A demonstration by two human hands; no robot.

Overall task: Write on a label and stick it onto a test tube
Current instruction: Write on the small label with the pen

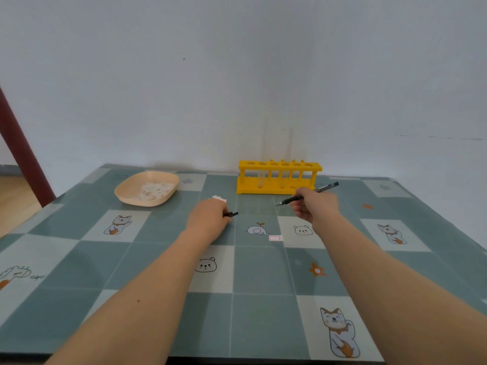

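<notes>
My right hand [315, 205] grips a black pen [308, 194], uncapped, its tip pointing left above the table. My left hand [208, 219] is closed on the black pen cap [232, 214], which sticks out to the right of the fingers. Just beyond that hand lies a small stack of labels [219, 198]. A single white label with a red border [274, 238] lies flat between my hands. The yellow test tube rack [278, 176] stands at the far edge with two clear test tubes [283, 177] upright in it.
A beige bowl [147, 189] with white scraps sits at the far left. The table [258, 272] has a teal checked cloth with animal pictures. A white wall rises right behind the rack. A dark red post [23, 154] stands at left.
</notes>
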